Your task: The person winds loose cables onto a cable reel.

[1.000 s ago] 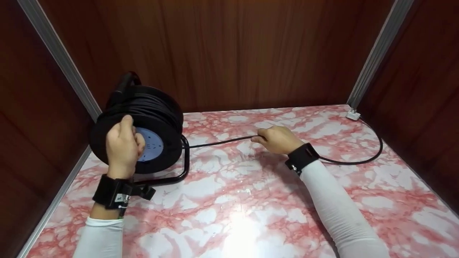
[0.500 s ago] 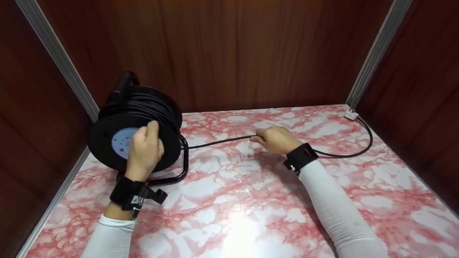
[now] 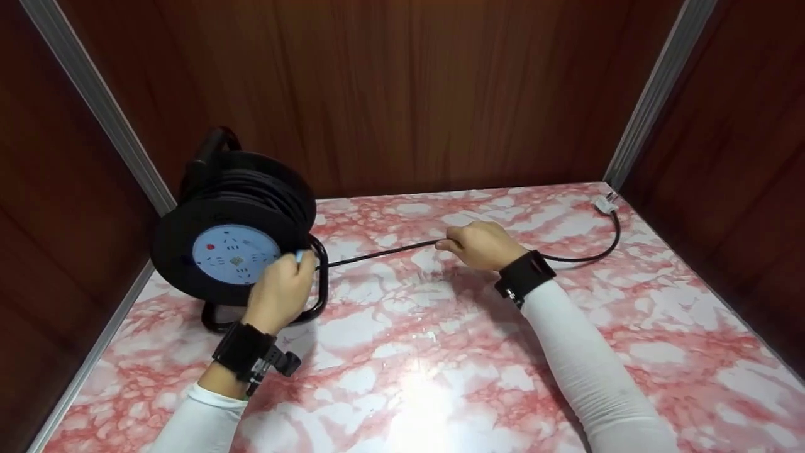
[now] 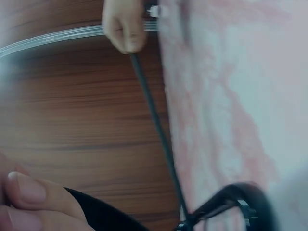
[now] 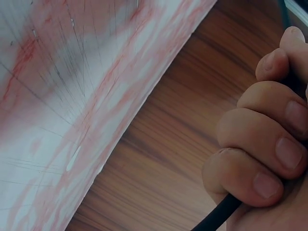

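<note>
A black cable reel (image 3: 170, 251) with a pale blue socket panel (image 3: 236, 255) stands at the left on its tubular frame (image 3: 322, 289). My left hand (image 3: 280, 292) grips the small blue-tipped crank knob (image 3: 300, 255) at the right of the reel's face; most of the knob is hidden. Black cable (image 3: 383, 253) runs taut from the reel to my right hand (image 3: 484, 245), whose fingers curl round it. In the right wrist view the cable (image 5: 216, 214) passes out below the curled fingers (image 5: 260, 139). Its far end carries a white plug (image 3: 605, 204).
The table (image 3: 377, 352) has a red and white marbled top. Dark wood panels (image 3: 402, 94) enclose it at the back and both sides, with metal strips (image 3: 654, 88) in the corners. A carrying handle (image 3: 210, 148) rises from the reel's frame.
My left hand has swept right and down, and the reel's face has turned clockwise with it. The plug has slid left, with its cable loop shrinking. The right hand has barely moved.
</note>
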A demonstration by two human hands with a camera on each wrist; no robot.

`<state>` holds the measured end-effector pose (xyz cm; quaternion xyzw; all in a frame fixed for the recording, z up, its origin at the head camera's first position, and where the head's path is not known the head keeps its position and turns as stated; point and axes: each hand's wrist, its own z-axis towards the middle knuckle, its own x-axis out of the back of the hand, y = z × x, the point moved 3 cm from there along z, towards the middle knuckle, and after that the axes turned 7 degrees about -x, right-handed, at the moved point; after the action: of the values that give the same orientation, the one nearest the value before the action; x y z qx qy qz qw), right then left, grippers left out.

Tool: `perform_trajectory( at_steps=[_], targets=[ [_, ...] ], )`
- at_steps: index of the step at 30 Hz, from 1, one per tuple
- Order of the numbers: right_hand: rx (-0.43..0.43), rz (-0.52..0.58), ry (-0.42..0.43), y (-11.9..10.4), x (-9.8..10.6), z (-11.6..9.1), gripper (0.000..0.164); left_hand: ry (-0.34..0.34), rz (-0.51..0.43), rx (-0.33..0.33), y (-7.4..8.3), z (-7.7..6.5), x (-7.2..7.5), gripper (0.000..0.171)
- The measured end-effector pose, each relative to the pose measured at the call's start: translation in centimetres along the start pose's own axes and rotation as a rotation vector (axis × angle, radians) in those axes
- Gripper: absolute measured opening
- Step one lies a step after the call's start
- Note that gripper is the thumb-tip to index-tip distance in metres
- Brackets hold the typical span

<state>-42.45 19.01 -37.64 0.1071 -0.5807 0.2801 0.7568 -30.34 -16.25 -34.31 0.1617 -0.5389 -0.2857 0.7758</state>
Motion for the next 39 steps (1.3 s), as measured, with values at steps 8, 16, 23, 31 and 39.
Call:
perform_trajectory(
  at_steps=[8,16,23,31,39],
  targets=[
    [0.01,0.011,-0.025,-0.3,-0.2,0.1,0.04,-0.053,0.114,0.004,-2.1,-1.0,-1.5,0.057],
    [0.004,0.004,-0.021,-0.9,-0.1,0.0,0.04,-0.092,0.144,0.01,-3.1,-1.3,-1.9,0.055],
    [0.038,-0.01,-0.002,-1.9,-0.2,0.1,0.041,-0.178,0.161,0.077,-4.6,-1.8,-1.6,0.059],
    [0.01,-0.006,0.007,-1.1,-0.3,-0.1,0.042,-0.232,0.215,0.108,-7.8,-3.1,-0.5,0.065],
    [-0.008,-0.015,0.007,-0.6,-0.3,-0.2,0.043,-0.257,0.234,0.123,-10.1,-4.2,2.3,0.067]
  ],
)
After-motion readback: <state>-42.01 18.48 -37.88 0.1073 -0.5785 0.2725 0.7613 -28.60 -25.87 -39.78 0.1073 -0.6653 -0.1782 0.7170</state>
